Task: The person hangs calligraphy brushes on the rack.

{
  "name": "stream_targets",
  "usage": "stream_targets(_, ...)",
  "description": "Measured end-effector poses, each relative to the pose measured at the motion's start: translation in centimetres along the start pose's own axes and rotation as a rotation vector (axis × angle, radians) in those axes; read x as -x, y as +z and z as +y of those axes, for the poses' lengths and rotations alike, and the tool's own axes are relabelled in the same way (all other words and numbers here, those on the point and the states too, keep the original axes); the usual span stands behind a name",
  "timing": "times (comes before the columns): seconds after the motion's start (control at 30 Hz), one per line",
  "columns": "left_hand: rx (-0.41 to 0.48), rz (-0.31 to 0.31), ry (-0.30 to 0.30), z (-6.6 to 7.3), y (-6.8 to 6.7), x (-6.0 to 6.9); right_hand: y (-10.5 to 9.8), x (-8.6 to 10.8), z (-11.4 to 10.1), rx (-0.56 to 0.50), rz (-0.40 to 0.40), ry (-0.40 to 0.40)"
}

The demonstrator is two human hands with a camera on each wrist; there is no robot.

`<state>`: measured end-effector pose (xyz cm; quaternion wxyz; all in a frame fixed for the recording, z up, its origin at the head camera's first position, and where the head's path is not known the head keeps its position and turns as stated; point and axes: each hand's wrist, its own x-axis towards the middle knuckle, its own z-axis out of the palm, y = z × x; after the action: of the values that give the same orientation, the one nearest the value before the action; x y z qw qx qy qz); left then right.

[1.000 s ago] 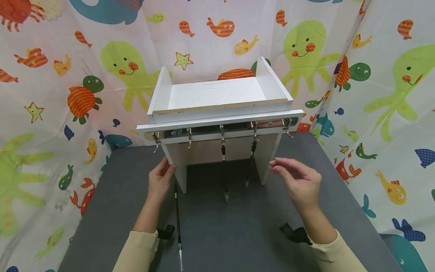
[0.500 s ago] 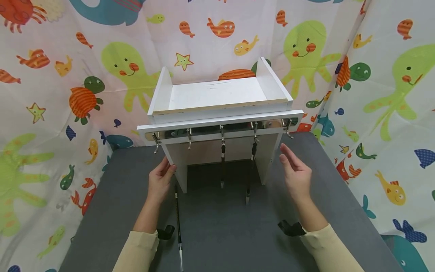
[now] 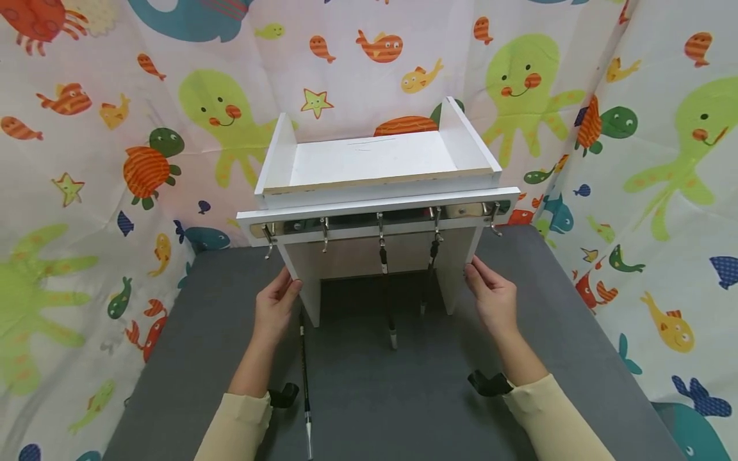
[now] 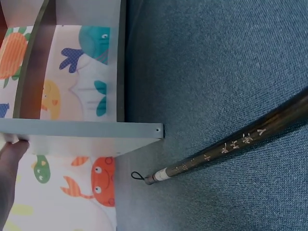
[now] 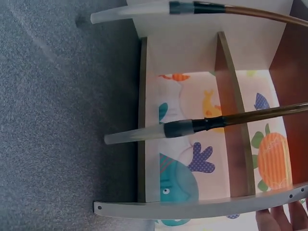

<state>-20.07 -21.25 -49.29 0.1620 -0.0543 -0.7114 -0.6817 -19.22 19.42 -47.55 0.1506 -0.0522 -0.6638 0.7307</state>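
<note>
A white rack (image 3: 377, 159) with a metal hook strip stands on the grey surface. My left hand (image 3: 273, 315) pinches the front edge of its left side panel (image 3: 305, 282); part of that hand shows in the left wrist view (image 4: 9, 166). On the other side, my right hand (image 3: 496, 306) holds the right side panel (image 3: 457, 269), its fingers (image 5: 279, 219) against the panel's outer face. Two brushes hang from hooks between the panels, one from the middle hook (image 3: 384, 259) and one (image 3: 432, 256) to its right. Their capped tips (image 5: 139, 134) point down.
A third brush (image 3: 304, 365) lies on the grey surface (image 3: 392, 410) by the left forearm; its hanging loop (image 4: 137, 176) is close to the left panel's foot. A curtain (image 3: 173, 38) with sea animals surrounds the back and sides.
My right hand has moved from beside the rack, where it was off it, onto the right panel. The hanging brushes have swung. My left hand keeps its hold, and the head view has shifted slightly.
</note>
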Motion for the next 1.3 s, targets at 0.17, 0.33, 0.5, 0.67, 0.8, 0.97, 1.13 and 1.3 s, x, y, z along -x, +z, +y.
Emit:
stream_targets(0.17, -0.028, 0.006, -0.029, 0.3, 0.1, 0.3, 0.0, -0.3, 0.2, -0.003, 0.027, 0.009)
stream_targets(0.33, -0.046, 0.014, -0.054, 0.6, 0.0, 0.5, 0.1, -0.5, 0.3, -0.016, 0.04, 0.033)
stream_targets(0.5, -0.034, 0.041, -0.049, 1.6, -0.8, 1.4, 0.1, -0.4, 0.3, -0.02, 0.037, 0.05)
stream_targets(0.67, -0.032, 0.081, -0.046, 3.4, -1.4, 2.7, 0.0, -0.5, 0.3, -0.007, 0.039, 0.039)
stream_targets(0.8, -0.073, 0.11, -0.144, 4.1, -2.0, 4.0, -0.1, -0.7, 0.3, -0.013, 0.043, 0.047)
stream_targets(0.97, -0.139, 0.144, -0.288, 3.8, -2.8, 5.3, -0.3, -0.9, 0.4, -0.024, 0.031, 0.053)
stream_targets(1.13, -0.179, 0.147, -0.388, 2.8, -3.0, 6.1, -0.4, -0.9, 0.1, -0.01, 0.036, 0.054)
stream_targets(1.3, -0.207, 0.152, -0.465, 1.3, -2.9, 7.3, -0.3, -0.7, -0.2, 0.052, 0.022, 0.047)
